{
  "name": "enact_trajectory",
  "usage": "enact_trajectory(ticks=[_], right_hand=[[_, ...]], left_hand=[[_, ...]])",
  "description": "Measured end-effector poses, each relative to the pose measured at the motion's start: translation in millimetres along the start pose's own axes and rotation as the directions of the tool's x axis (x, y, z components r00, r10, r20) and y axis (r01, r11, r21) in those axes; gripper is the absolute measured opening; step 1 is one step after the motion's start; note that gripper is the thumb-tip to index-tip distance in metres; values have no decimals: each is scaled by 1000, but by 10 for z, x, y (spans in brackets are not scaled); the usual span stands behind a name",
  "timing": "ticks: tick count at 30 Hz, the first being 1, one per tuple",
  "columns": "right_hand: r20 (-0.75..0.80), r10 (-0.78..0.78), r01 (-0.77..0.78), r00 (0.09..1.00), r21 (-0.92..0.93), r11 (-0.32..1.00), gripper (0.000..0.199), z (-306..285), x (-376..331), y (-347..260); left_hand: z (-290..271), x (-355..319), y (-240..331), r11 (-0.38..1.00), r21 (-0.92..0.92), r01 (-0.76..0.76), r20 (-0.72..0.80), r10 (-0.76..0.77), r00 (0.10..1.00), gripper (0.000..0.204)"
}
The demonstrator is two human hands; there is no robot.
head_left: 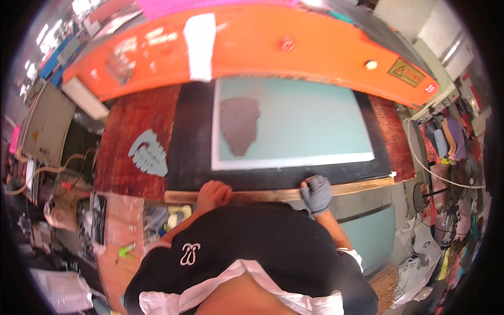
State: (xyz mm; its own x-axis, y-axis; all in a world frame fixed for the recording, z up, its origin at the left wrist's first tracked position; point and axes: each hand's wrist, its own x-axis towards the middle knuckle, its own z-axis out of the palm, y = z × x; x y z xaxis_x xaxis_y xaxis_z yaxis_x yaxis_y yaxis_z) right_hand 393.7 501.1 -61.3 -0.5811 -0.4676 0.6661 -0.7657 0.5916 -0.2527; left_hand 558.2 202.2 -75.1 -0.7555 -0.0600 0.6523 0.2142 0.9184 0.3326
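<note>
Hands are pressed on the wooden strip (273,195) at the near edge: left hand (213,195) bare, fingers curled over it, right hand (316,193) gloved, gripping its top. Just beyond, a pale green sheet (304,126) is spread, a brown leather piece (239,125) laid at its left.

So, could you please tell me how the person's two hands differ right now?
The left hand is bare, while the right hand wears a grey glove. The left hand sits curled near the middle of the wooden strip; the right hand rests farther right, fingers over the strip's far edge. Both rest on that strip at the near edge of the black bed.
</note>
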Motion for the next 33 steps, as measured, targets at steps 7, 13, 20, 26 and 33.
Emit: enact_trajectory(ticks=[7,13,20,26,33], right_hand=[[11,-76,74,997,132,989,20,306,63,138],[-184,96,6,978,488,873,24,87,365,710],[-419,335,80,844,716,693,22,-1099,1125,1923],[-394,382,39,836,736,675,26,-1007,923,2070],[-114,-258,280,959,280,918,19,-159,335,1560]], left_hand=[[397,59,193,980,191,56,-108,-36,994,17],[739,37,196,931,263,251,-265,-181,947,21],[808,122,116,871,411,269,-331,-133,934,18],[740,154,266,860,468,202,-346,-32,938,14],[707,208,273,843,478,247,-371,-61,927,13]])
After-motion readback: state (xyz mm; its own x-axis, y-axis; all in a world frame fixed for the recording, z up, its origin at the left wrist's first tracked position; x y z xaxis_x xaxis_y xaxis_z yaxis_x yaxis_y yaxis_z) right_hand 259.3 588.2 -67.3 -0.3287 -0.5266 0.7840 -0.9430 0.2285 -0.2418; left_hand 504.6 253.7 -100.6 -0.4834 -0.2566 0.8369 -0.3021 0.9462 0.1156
